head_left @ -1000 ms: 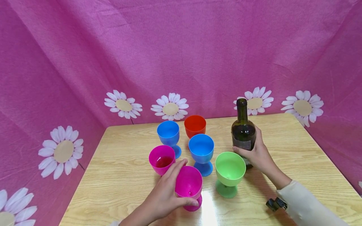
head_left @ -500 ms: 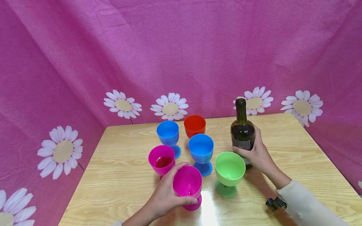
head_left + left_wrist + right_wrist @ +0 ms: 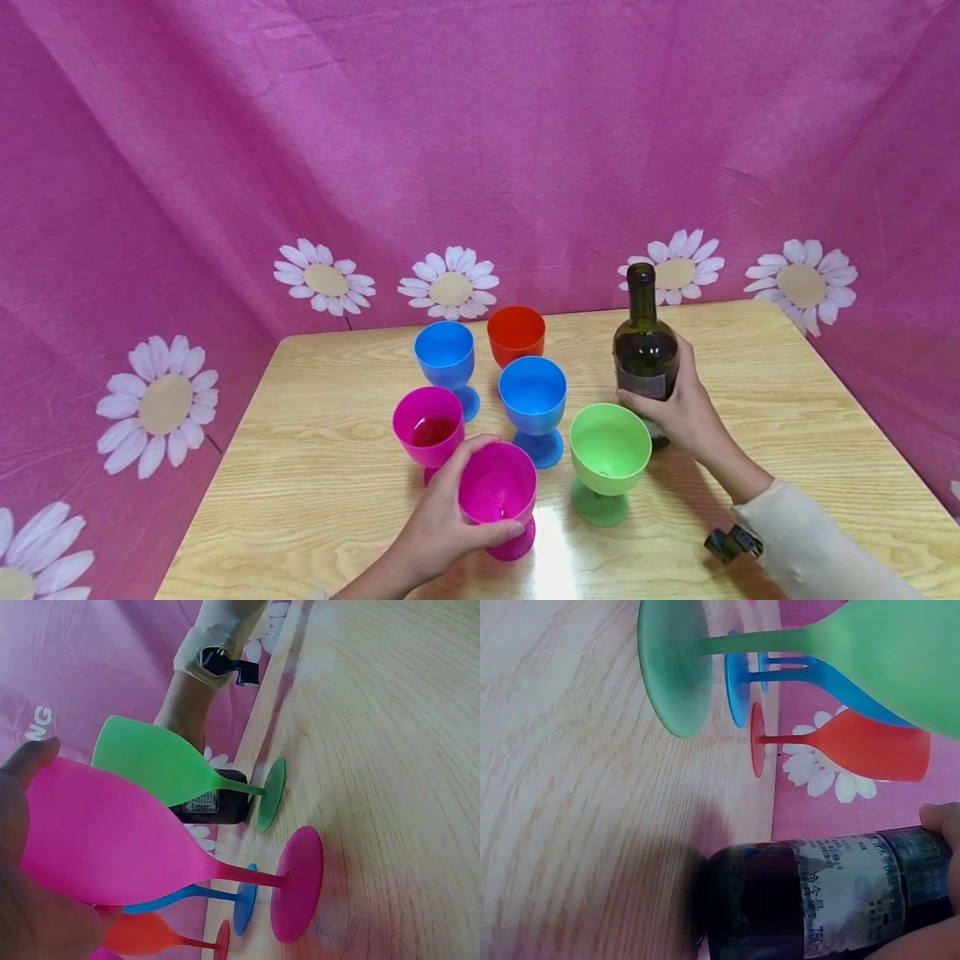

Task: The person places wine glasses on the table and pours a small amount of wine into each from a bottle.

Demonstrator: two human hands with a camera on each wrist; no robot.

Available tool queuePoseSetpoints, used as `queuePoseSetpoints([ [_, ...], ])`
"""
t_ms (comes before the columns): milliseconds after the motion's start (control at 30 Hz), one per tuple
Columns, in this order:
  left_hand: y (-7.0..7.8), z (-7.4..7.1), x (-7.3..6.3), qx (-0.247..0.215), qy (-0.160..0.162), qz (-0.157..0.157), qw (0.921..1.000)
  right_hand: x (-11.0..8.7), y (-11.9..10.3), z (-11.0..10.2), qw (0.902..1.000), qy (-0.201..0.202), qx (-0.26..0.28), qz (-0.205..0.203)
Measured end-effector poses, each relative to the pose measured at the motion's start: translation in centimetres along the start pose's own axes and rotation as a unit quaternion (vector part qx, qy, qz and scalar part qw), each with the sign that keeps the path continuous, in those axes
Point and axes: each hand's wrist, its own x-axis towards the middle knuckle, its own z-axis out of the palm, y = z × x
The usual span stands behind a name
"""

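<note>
My left hand (image 3: 442,521) holds the bowl of the nearer pink goblet (image 3: 510,487), thumb on the near side and fingers round the far side. In the left wrist view this pink goblet (image 3: 112,832) stands on its foot. My right hand (image 3: 686,408) grips a dark green wine bottle (image 3: 647,346), upright and uncorked, round its labelled body. The right wrist view shows the bottle's label (image 3: 851,889) and base close to the tabletop; I cannot tell whether it touches. A green goblet (image 3: 609,454) stands between the two hands. Red liquid lies in the other pink goblet (image 3: 429,417).
Two blue goblets (image 3: 534,396) and a red goblet (image 3: 516,336) stand behind on the wooden table (image 3: 322,467). A pink cloth with white daisies (image 3: 480,167) hangs round the table's back and sides. A black device (image 3: 733,543) sits at the right sleeve.
My left hand and the nearer pink goblet have shifted very slightly left, with the fingers a little lower round the rim. The bottle and right hand have hardly moved.
</note>
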Motion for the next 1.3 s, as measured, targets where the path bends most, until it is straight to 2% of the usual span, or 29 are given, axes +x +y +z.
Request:
queuePoseSetpoints([
  [400, 0.0, 0.0, 0.0, 0.010, 0.001, 0.006, 0.9999, 0.1, -0.1, -0.2, 0.9999, 0.001, -0.006, -0.008],
  [567, 0.0, 0.0, 0.0, 0.011, 0.001, 0.009, 0.9999, 0.3, 0.1, -0.3, 0.9995, 0.002, -0.016, -0.025],
  [967, 0.2, 0.0, 0.1, 0.008, -0.001, -0.003, 1.0000, 0.6, -1.3, -0.9, 0.9904, 0.027, -0.083, -0.107],
  [1300, 0.2, -0.1, 0.2, 0.010, -0.003, 0.000, 0.9999, 0.7, -3.1, -2.0, 0.9752, 0.028, -0.121, -0.183],
])
